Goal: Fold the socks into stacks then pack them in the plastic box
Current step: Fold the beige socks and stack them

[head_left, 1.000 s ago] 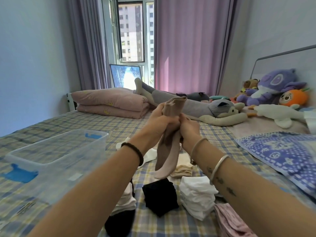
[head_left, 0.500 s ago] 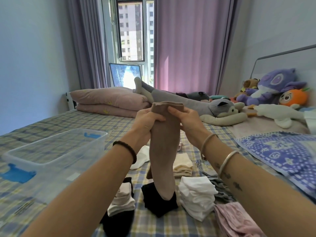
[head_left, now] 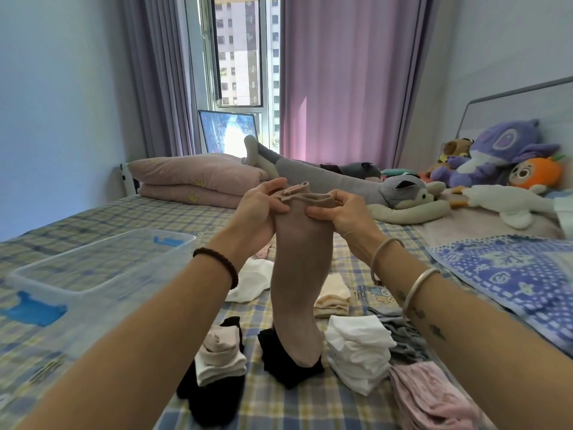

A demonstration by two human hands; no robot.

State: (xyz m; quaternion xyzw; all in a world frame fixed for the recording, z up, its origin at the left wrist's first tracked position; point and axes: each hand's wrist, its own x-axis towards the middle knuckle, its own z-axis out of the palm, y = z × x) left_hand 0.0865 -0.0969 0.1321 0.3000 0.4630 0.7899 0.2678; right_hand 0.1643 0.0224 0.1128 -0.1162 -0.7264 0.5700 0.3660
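A beige sock (head_left: 297, 283) hangs lengthwise in the air over the bed. My left hand (head_left: 260, 209) pinches its cuff on the left and my right hand (head_left: 344, 212) pinches the cuff on the right. Its toe dangles just above a folded black sock stack (head_left: 285, 367). Around it on the checked bedsheet (head_left: 279, 408) lie a white stack (head_left: 356, 352), a pink stack (head_left: 431, 398), a cream stack (head_left: 333, 296), a beige-and-white stack on black socks (head_left: 220, 358), loose grey socks (head_left: 403, 333) and a loose white sock (head_left: 251, 283). The clear plastic box (head_left: 93, 283) stands empty at the left.
Two pink pillows (head_left: 198, 181) lie at the far left of the bed. A long grey plush (head_left: 356, 187) and several other plush toys (head_left: 496, 159) crowd the far right. A blue patterned cloth (head_left: 511, 274) covers the right side.
My hands moved from the sock's middle up to its cuff and spread it, so the sock now hangs full length with its toe lower, near the black stack.
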